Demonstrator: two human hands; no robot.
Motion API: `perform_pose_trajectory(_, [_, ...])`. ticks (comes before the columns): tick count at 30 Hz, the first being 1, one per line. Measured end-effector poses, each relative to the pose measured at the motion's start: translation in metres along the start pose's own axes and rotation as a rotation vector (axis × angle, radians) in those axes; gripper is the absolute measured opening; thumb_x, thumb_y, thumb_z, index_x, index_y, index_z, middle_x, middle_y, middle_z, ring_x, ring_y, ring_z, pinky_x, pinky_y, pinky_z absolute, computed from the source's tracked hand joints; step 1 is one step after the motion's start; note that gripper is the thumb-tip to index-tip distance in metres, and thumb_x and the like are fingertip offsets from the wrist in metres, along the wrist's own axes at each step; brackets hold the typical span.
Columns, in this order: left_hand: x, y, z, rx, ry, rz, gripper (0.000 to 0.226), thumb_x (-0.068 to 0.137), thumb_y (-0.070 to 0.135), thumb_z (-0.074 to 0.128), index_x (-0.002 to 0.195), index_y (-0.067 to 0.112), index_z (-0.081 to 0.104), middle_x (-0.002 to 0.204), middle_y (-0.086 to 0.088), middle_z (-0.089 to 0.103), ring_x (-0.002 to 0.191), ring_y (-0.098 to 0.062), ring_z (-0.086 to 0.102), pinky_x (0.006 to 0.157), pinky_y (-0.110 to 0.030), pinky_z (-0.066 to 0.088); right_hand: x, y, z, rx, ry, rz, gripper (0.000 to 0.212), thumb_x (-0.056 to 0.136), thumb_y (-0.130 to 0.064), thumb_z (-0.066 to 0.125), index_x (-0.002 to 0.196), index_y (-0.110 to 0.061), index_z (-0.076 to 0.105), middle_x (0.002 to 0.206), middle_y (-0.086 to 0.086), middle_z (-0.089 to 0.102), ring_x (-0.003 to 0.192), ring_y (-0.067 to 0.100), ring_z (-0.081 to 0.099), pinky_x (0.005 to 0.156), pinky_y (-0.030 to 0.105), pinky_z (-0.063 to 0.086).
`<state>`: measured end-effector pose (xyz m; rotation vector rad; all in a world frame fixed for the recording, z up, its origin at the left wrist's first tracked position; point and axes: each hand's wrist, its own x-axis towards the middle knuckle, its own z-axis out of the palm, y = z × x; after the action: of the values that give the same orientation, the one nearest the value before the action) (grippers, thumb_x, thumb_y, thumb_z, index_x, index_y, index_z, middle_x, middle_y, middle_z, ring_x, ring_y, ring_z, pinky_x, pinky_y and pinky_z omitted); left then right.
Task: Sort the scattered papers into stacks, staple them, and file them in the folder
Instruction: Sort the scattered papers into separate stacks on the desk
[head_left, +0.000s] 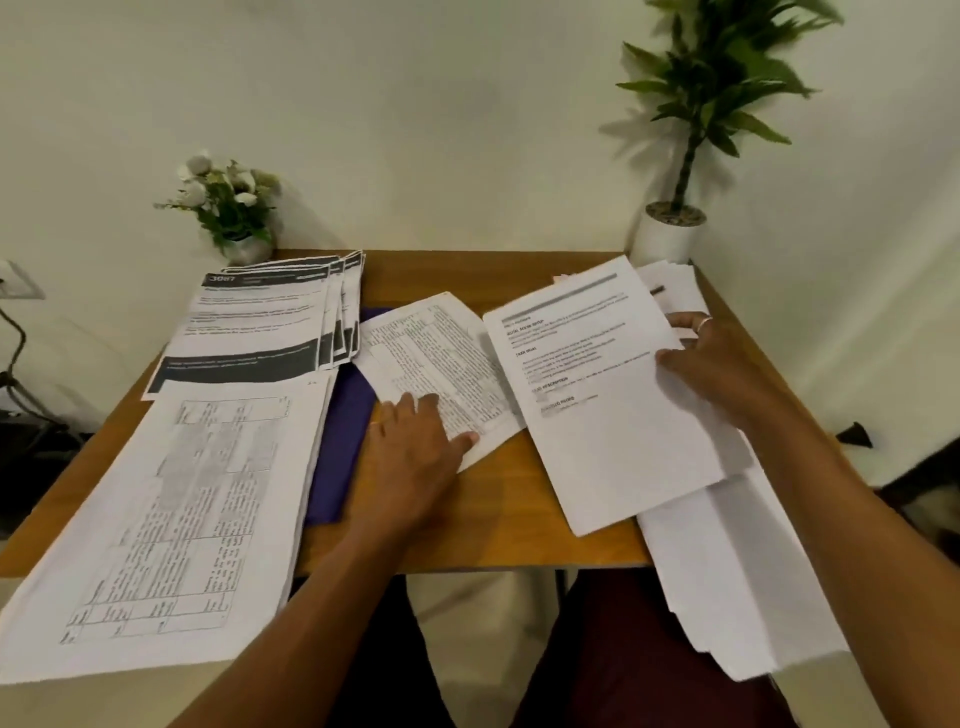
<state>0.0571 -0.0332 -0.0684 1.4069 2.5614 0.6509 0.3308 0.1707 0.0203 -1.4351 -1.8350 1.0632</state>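
Sorting | left hand (415, 441) flat, open on the small table sheet (441, 374) — mid-desk, long axis running away leftward | right hand (711, 358) pinches text sheet (597, 395) (over the loose pile (727, 571)) | purple folder (337, 431) just left — left hand nearer

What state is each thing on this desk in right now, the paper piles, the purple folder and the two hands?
Left hand: flat, pressing on the table-printed sheet.
Right hand: gripping the text sheet, lifted off the pile.
Dark-banded stack: fanned, lying flat.
Large table stack: lying flat, overhanging the near edge.
Purple folder: closed, partly covered by papers.
Right pile: loose, overhanging the desk.
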Motion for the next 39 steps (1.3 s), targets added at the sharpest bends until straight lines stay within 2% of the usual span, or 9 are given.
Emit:
perform_pose_trajectory(5, [0.008,0.015,-0.002,-0.041,-0.09,-0.03,0.067,0.087,0.047,0.073,0.142,0.016,0.051,0.146,-0.012,0.049,0.135,-0.034,0.042,0.113,-0.052,0.036,-0.03,0.045,-0.043,-0.077,0.043,0.058,0.045,0.088,-0.007,0.059,0.124,-0.033,0.058,0.114,0.005,0.068,0.085,0.016,0.061,0.072,0.029,0.047])
perform_pose_trajectory(10, [0.007,0.031,-0.006,-0.094,-0.147,-0.021,0.05,0.089,0.026,0.076,0.136,0.017,0.059,0.145,-0.009,0.052,0.134,-0.029,0.046,0.113,-0.049,0.039,-0.051,0.076,-0.057,-0.258,0.142,0.025,0.027,0.092,-0.008,0.057,0.108,-0.026,0.068,0.128,-0.001,0.063,0.114,0.017,0.057,0.092,0.027,0.038])
perform_pose_trajectory(13, [0.004,0.043,-0.005,-0.089,-0.187,-0.008,0.049,0.089,0.014,0.072,0.136,0.02,0.059,0.147,-0.007,0.05,0.136,-0.028,0.045,0.113,-0.053,0.039,-0.063,0.087,-0.044,-0.69,0.254,0.001,0.028,0.089,-0.011,0.061,0.111,-0.024,0.072,0.133,0.005,0.059,0.123,0.029,0.049,0.104,0.041,0.035])
perform_pose_trajectory(16, [0.001,0.05,-0.005,-0.112,-0.209,-0.024,0.054,0.085,0.009,0.072,0.136,0.02,0.059,0.149,-0.007,0.048,0.135,-0.029,0.048,0.108,-0.053,0.046,-0.068,0.089,-0.024,-0.714,0.363,-0.194,0.035,0.088,-0.014,0.066,0.122,-0.019,0.069,0.145,0.009,0.051,0.137,0.032,0.038,0.114,0.052,0.028])
perform_pose_trajectory(22, [-0.001,0.051,-0.008,-0.124,-0.209,-0.019,0.053,0.083,0.015,0.076,0.134,0.016,0.062,0.147,-0.006,0.051,0.13,-0.027,0.052,0.104,-0.049,0.05,-0.075,0.093,0.027,-0.843,0.062,-0.205,0.054,0.099,-0.036,0.036,0.148,-0.018,0.048,0.161,0.009,0.035,0.15,0.028,0.026,0.121,0.054,0.02])
perform_pose_trajectory(26, [-0.006,0.048,-0.01,-0.118,-0.206,0.0,0.049,0.084,0.017,0.075,0.131,0.016,0.062,0.145,-0.006,0.052,0.129,-0.026,0.051,0.105,-0.047,0.049,-0.069,0.056,0.055,-0.486,0.134,-0.309,0.041,0.097,-0.015,0.059,0.138,-0.015,0.058,0.153,0.007,0.047,0.144,0.026,0.04,0.118,0.035,0.025])
perform_pose_trajectory(29, [-0.014,0.045,-0.013,-0.117,-0.218,0.007,0.047,0.085,0.019,0.075,0.13,0.016,0.061,0.142,-0.006,0.054,0.127,-0.024,0.053,0.104,-0.044,0.05,-0.056,0.012,0.092,-0.28,-0.021,-0.229,0.042,0.1,-0.028,0.058,0.142,-0.026,0.053,0.152,0.0,0.048,0.14,0.022,0.044,0.113,0.035,0.033])
perform_pose_trajectory(34, [-0.034,0.038,-0.019,-0.054,-0.236,0.07,0.048,0.089,0.023,0.07,0.135,0.017,0.058,0.147,-0.006,0.049,0.132,-0.024,0.048,0.11,-0.041,0.043,-0.029,-0.032,0.146,-0.568,-0.222,-0.189,0.08,0.091,-0.058,0.064,0.156,-0.025,0.031,0.159,0.004,0.038,0.144,0.031,0.036,0.116,0.051,0.028])
perform_pose_trajectory(39, [-0.051,0.03,-0.02,-0.039,-0.237,0.078,0.044,0.09,0.025,0.065,0.134,0.02,0.058,0.148,-0.004,0.048,0.136,-0.024,0.043,0.114,-0.044,0.037,-0.012,-0.053,0.177,-0.615,-0.205,-0.108,0.096,0.076,-0.058,0.081,0.15,-0.02,0.033,0.154,0.009,0.041,0.141,0.033,0.04,0.11,0.049,0.038])
